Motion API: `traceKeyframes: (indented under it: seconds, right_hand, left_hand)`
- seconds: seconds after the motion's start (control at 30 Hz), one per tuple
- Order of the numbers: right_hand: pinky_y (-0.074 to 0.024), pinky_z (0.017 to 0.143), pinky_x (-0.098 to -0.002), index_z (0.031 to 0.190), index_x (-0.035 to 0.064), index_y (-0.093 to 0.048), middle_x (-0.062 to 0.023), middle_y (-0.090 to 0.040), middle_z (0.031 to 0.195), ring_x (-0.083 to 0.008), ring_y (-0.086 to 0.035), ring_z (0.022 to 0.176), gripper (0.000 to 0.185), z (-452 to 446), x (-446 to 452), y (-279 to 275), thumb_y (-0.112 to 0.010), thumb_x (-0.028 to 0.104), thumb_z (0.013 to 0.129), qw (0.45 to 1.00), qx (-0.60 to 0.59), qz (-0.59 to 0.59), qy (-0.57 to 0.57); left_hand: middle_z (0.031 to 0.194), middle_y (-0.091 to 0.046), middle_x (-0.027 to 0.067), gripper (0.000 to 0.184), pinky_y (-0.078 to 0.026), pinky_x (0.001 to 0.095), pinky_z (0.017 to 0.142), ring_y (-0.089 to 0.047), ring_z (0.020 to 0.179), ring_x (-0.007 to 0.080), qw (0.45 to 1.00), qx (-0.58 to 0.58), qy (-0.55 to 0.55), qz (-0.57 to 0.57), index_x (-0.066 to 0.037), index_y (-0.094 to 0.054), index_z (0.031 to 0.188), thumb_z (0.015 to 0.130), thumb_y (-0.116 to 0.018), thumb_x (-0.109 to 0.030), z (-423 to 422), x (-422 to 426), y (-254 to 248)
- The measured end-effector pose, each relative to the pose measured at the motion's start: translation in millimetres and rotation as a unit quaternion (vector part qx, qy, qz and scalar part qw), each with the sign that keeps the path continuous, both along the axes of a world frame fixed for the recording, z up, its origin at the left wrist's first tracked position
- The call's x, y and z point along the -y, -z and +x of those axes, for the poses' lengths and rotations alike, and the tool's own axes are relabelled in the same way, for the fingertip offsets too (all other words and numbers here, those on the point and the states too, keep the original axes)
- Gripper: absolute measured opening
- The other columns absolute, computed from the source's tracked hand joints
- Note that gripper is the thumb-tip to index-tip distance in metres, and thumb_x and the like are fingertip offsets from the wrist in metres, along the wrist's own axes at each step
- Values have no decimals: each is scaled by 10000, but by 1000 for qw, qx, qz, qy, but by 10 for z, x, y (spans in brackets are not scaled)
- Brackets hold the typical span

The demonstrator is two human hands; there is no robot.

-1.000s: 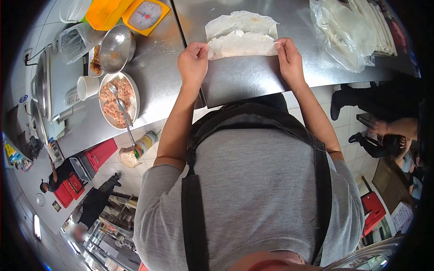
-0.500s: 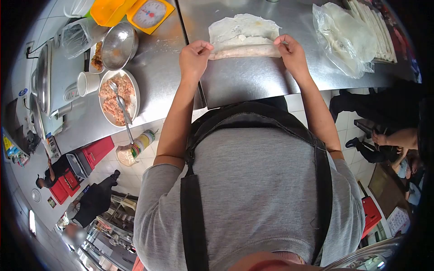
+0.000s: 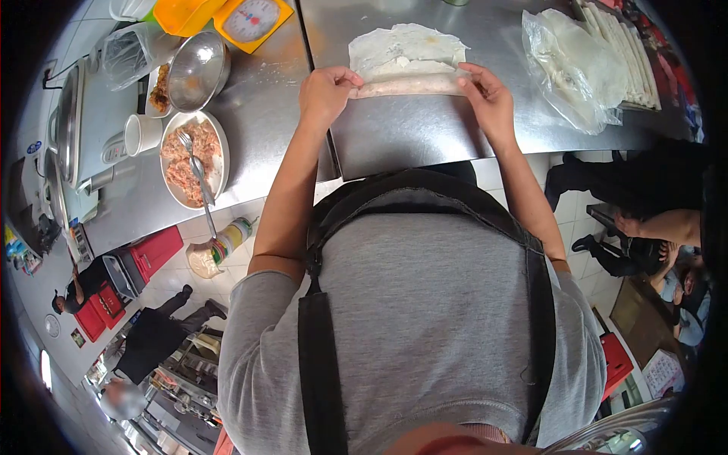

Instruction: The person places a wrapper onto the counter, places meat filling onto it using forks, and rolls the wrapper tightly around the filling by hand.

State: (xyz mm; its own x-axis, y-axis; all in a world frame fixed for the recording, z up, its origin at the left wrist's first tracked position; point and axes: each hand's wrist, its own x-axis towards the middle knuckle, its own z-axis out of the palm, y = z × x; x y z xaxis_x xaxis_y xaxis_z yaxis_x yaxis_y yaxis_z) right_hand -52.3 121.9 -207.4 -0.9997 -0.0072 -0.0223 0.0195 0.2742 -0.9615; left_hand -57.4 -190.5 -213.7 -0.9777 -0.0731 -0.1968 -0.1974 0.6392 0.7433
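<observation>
A thin pale wrapper sheet (image 3: 408,47) lies on the steel table (image 3: 402,129), its near edge folded over into a long roll with pinkish filling showing through. At the roll's left end, my left hand (image 3: 327,92) pinches the wrapper between thumb and fingers. My right hand (image 3: 487,97) is at the other end, thumb against the roll and index finger raised apart from it. On the left, an oval white bowl (image 3: 220,163) holds pink minced meat (image 3: 182,173) with a fork (image 3: 199,171) resting in it.
Stacked wrappers (image 3: 626,57) and a clear plastic bag (image 3: 561,83) lie at the right. A steel bowl (image 3: 199,72), white cup (image 3: 142,135), orange scale (image 3: 252,23) and tray of brown food (image 3: 159,95) stand left. Other people are at both sides, including a person (image 3: 155,334) lower left.
The wrapper's near edge has been turned over into a narrow roll, leaving more of the sheet behind it exposed. My right hand's fingers have opened from a pinch.
</observation>
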Motion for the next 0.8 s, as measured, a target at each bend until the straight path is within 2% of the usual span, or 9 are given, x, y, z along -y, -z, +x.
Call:
traceKeyframes:
  seconds: [0.3,0.57,0.67,0.8]
  right_hand:
    - [-442,676,-217,1191,76,-753,20,-686,797,-41,-540,715,255,-7,10,134,-710,121,944,999,38,-20,12]
    - [-457,713,-231,1155,51,-769,-20,-709,836,-65,-577,750,250,-91,-43,65,-666,94,931,996,91,-4,-15]
    - [-462,724,-232,1156,55,-771,-22,-711,846,-69,-579,753,252,-93,-35,-20,-649,94,938,996,87,-2,-32]
    - [-438,769,-204,1216,42,-740,7,-705,937,-49,-567,813,263,-106,-12,-77,-617,79,987,993,103,23,-56]
  left_hand:
    - [849,-781,29,176,-539,333,755,-722,778,204,1000,-18,0,7,-176,-818,884,863,-648,-132,14,-6,22]
    - [827,-766,48,214,-533,335,750,-712,771,214,1000,-17,-4,-3,-178,-820,880,871,-616,-113,2,-9,37]
    - [858,-783,38,182,-517,269,725,-700,780,116,1000,-1,5,-28,-66,-803,922,892,-629,-22,8,-56,-93]
    - [849,-779,35,176,-516,272,720,-697,770,116,999,5,11,-33,-74,-805,919,894,-635,-37,-22,-30,-41]
